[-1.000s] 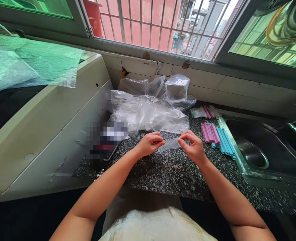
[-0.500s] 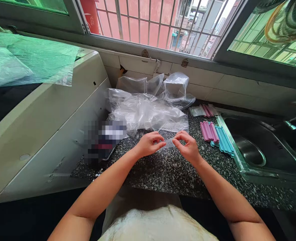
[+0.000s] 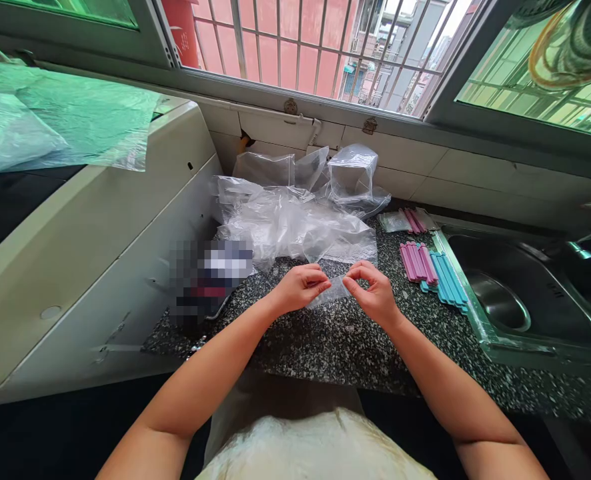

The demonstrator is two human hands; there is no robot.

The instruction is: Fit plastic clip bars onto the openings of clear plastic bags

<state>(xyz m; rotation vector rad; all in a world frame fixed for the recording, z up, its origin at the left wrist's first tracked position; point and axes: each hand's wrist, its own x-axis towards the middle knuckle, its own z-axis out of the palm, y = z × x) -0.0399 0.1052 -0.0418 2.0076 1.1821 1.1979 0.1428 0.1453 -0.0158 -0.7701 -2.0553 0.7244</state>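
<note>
Now the left hand (image 3: 299, 287) and right hand (image 3: 374, 293) have drawn closer, both pinched on the small clear bag (image 3: 331, 290) above the counter (image 3: 335, 340), so the bag's mouth looks slacker.

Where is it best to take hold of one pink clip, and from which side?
Grip a pink clip across its long sides near the middle, probably from above: the clips lie flat and packed side by side, with blue clips on the right, so the ends are freer.

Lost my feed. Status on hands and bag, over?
Left hand and right hand both pinching small clear bag above counter. Plastic pile behind, clip sticks right. Nothing blocking.
</note>
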